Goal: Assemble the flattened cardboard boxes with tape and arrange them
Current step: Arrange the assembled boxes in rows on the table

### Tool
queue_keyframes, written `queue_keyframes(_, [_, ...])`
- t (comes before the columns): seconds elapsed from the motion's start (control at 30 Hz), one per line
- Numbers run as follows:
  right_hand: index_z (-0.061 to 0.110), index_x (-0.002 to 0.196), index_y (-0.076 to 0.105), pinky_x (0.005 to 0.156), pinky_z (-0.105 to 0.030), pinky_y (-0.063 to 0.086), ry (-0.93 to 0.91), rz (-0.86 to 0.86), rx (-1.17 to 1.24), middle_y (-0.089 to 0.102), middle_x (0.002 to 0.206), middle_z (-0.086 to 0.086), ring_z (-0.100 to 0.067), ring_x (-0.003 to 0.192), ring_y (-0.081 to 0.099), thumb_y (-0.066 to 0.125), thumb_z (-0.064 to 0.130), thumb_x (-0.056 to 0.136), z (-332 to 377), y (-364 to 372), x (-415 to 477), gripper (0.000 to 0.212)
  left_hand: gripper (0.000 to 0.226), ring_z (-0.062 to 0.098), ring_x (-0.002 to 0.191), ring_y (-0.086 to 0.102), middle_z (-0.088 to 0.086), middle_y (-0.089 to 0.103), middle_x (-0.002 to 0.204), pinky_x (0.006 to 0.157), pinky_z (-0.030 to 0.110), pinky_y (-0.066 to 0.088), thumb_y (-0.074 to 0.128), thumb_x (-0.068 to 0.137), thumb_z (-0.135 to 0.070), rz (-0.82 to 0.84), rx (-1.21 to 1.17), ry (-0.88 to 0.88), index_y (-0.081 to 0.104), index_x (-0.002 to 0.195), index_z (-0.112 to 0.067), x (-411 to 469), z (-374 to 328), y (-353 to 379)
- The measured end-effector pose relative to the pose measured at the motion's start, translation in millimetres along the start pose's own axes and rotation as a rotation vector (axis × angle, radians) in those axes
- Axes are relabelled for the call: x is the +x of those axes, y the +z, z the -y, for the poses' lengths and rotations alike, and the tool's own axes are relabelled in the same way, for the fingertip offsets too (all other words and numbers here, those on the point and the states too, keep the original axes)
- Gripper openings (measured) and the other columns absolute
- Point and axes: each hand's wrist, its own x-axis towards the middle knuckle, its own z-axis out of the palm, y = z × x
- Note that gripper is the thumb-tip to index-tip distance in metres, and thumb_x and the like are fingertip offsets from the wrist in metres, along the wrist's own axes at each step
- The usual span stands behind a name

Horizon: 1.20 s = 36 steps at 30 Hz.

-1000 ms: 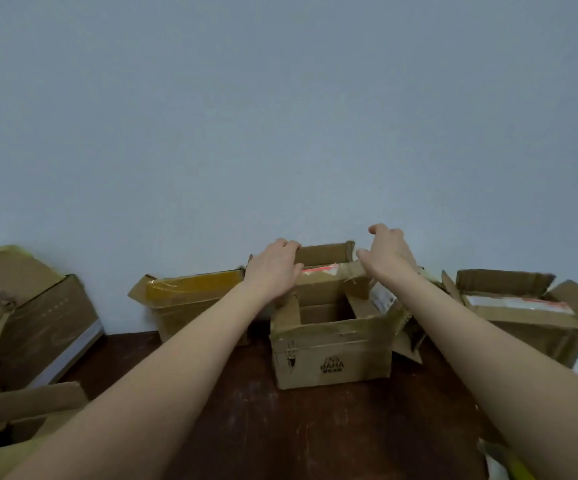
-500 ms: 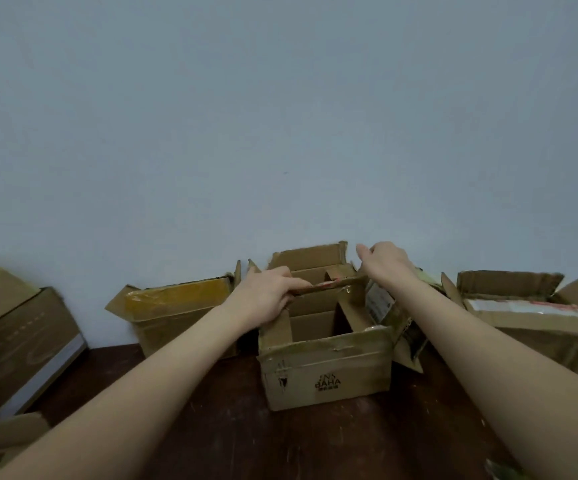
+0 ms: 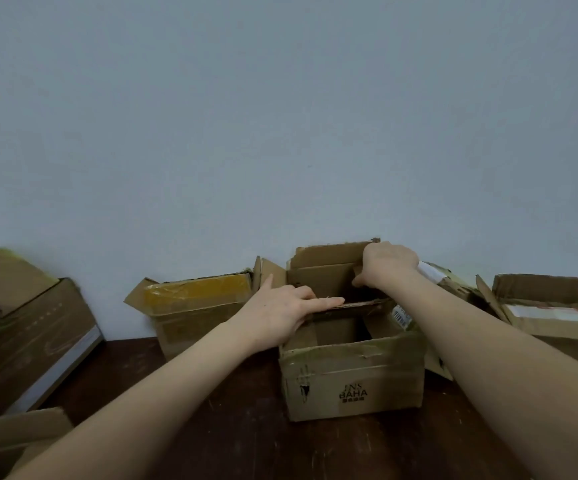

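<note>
Reaching over the dark wooden surface (image 3: 211,420), you work on the BAHA box (image 3: 353,368), which stands upright just right of centre in the lower half of the frame, with its printed side toward you and its top open. Your left hand (image 3: 280,315) lies flat, fingers straight and together, along the edge of a folded flap (image 3: 360,304) that crosses the box's mouth. That looks like a press to hold the flap level while the walls square up. Your right hand (image 3: 387,266) curls over the right end of the rear flap (image 3: 325,259), fingers over the top and thumb underneath. The grip seems meant to steady that flap upright, or to draw it down next; I cannot tell which.

The other boxes stand along the pale wall (image 3: 280,116), which suggests the row you are arranging. The yellow-taped box (image 3: 197,306) is just left of the one in hand. An open box (image 3: 554,306) sits at the right edge. A larger box (image 3: 34,337) leans at the left edge, with more cardboard (image 3: 14,433) in the lower left corner.

No tape roll shows, so I judge this to be shaping or placing rather than sealing. The card looks worn and soft, so a hard pull may crease the flap rather than fold it cleanly.
</note>
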Motion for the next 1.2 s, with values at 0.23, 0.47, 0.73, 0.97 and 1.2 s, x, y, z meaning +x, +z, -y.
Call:
queue_keyframes(0.23, [0.003,0.089,0.054,0.074,-0.034,0.047,0.139,-0.008,0.579,0.06,0.11,-0.021,-0.034,0.091,0.058,0.038,0.023,0.101,-19,-1,10,0.029,0.048,0.018,0.087,0.06,0.002,0.068,0.11,0.075,0.029,0.046,0.037,0.102,-0.018,-0.213,-0.183,-0.197,0.037,0.142,-0.044,13,11,2])
queue_keyframes(0.47, [0.004,0.13,0.048,0.091,-0.04,0.043,0.098,-0.068,0.757,0.054,0.125,-0.015,-0.032,0.113,0.052,0.034,0.033,0.102,-31,-20,-28,0.043,0.048,0.021,0.109,0.056,0.001,0.054,0.133,0.084,0.035,0.051,0.039,0.101,-0.02,-0.164,-0.108,-0.314,0.033,0.146,-0.036,20,6,-8])
queue_keyframes(0.73, [0.013,0.066,0.059,0.064,-0.03,0.048,-0.184,0.123,0.47,0.059,0.066,-0.001,-0.018,0.065,0.057,0.058,0.045,0.089,-23,-20,-105,0.039,0.027,0.013,0.1,0.06,-0.003,0.063,0.113,0.084,0.032,0.051,0.056,0.091,-0.041,-0.155,-0.385,-0.417,0.065,0.11,-0.024,-31,-57,-33])
queue_keyframes(0.97, [0.014,0.1,0.054,0.081,-0.037,0.05,0.03,0.181,0.237,0.053,0.119,-0.01,-0.03,0.11,0.055,0.07,0.052,0.08,-21,14,-140,0.046,0.057,0.017,0.091,0.058,0.004,0.06,0.105,0.071,0.027,0.05,0.07,0.078,-0.049,0.222,-0.683,-0.678,0.053,0.115,-0.009,-39,-82,-13])
queue_keyframes(1.2, [0.017,0.109,0.058,0.067,-0.03,0.043,0.052,0.174,0.059,0.058,0.1,-0.003,-0.022,0.088,0.053,0.062,0.053,0.085,-17,13,-125,0.044,0.026,0.024,0.084,0.062,0.004,0.062,0.09,0.06,0.031,0.048,0.061,0.089,-0.033,0.077,-0.238,-0.698,0.06,0.099,-0.008,-21,-89,-4])
